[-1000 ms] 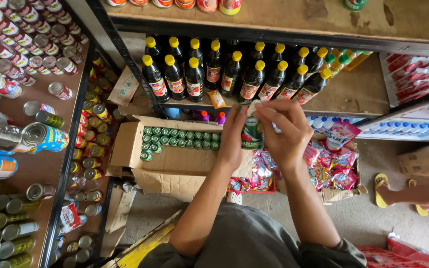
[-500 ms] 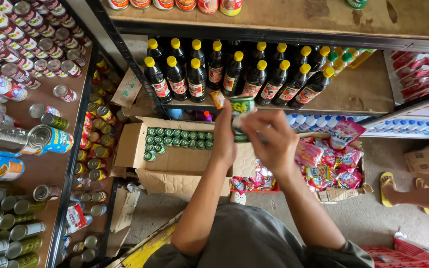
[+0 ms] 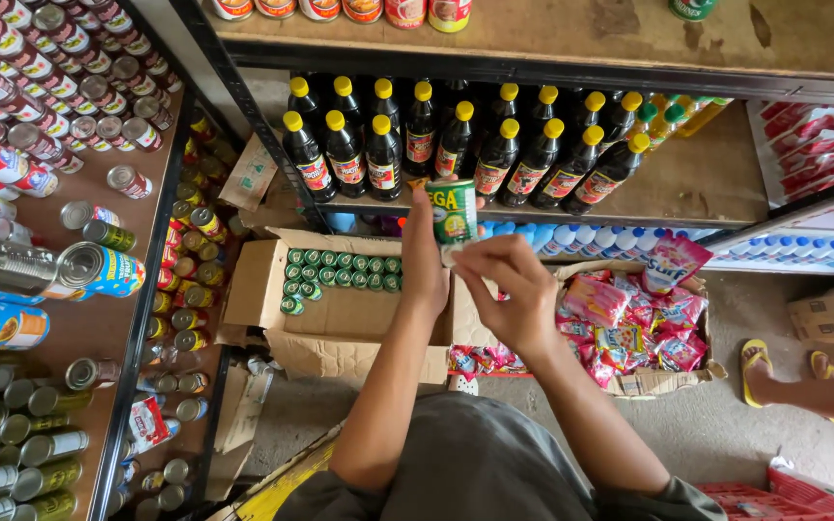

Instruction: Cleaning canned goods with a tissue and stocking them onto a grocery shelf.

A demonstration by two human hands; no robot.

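Observation:
My left hand (image 3: 424,253) holds a green-labelled can (image 3: 454,212) upright in front of me, its fingers wrapped behind the can. Just below it, my right hand (image 3: 502,282) pinches at the can's lower edge with its fingertips. Beneath both hands an open cardboard box (image 3: 263,289) sits on the floor with rows of green-topped cans (image 3: 342,270) filling its far half. Directly beyond the can, dark bottles with yellow caps (image 3: 456,140) stand on a shelf.
Shelves of tins (image 3: 21,164) run down the left side. A box of colourful sachets (image 3: 629,323) lies to the right on the floor. Another person's foot in a yellow sandal (image 3: 760,371) is at the right edge. Blue-capped bottles (image 3: 793,246) lie beneath the shelf.
Both hands have risen from the box towards the bottle shelf with the can. The can, mostly covered before, now stands upright and in plain view.

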